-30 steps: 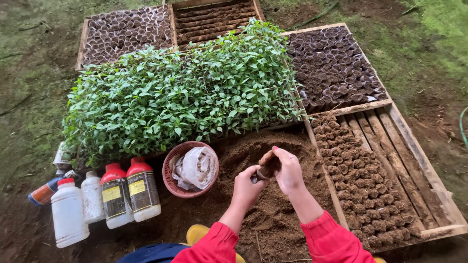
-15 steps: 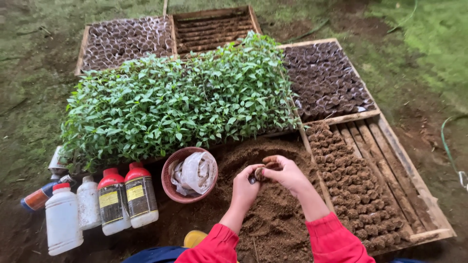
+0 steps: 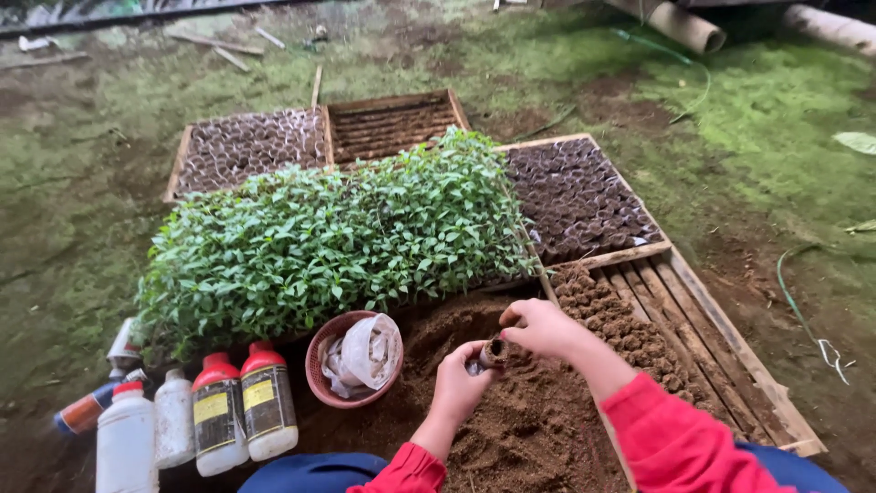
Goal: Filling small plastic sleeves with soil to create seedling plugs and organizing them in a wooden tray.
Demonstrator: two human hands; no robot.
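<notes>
A small soil-filled pot (image 3: 494,351) sits between both hands above the soil heap (image 3: 511,429). The left hand (image 3: 459,385) is closed around its lower end; the right hand (image 3: 541,329) pinches its top with curled fingers. Just left lies a pink bowl (image 3: 321,376) holding a white bag (image 3: 368,351). Behind stand green seedlings (image 3: 328,242); bottles (image 3: 219,411) stand far left. A wooden tray (image 3: 693,319) of filled pots lies right.

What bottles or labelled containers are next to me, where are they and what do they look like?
Two red-capped dark bottles with yellow labels: bottom left, upright, beside the round reddish basket.
Plain white bottle: just left of them, white cap.
White red-capped jug: far bottom left, upright.
Orange and blue bottle: lying behind the jug.
</notes>
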